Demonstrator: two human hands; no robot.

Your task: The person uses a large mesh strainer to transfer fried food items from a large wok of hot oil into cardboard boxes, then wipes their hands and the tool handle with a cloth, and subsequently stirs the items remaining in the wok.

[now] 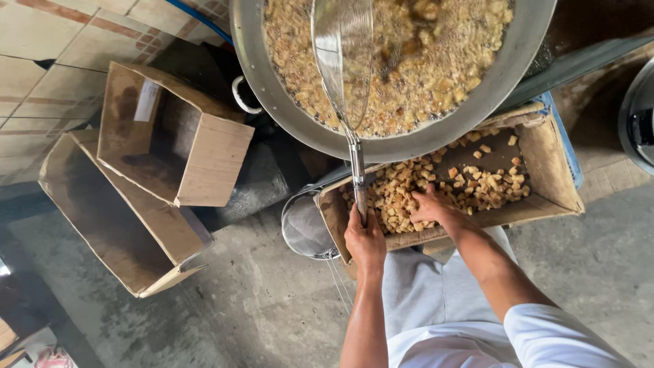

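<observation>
My left hand [365,240] grips the metal handle of a wire mesh skimmer [343,61], whose basket rests over a big steel wok [272,95] full of bubbling oil and golden fried cubes. My right hand [430,204] reaches into a cardboard box [552,184] just below the wok. Its fingers are dug into a heap of pale golden cubes [398,197] there, and I cannot see whether they grasp any.
Two open cardboard boxes [170,136] lie on the concrete floor at left, one [102,218] partly under the other. A round mesh strainer [304,228] sits beside the box of cubes. A tiled wall stands at upper left; a metal vessel's rim [637,116] shows at right.
</observation>
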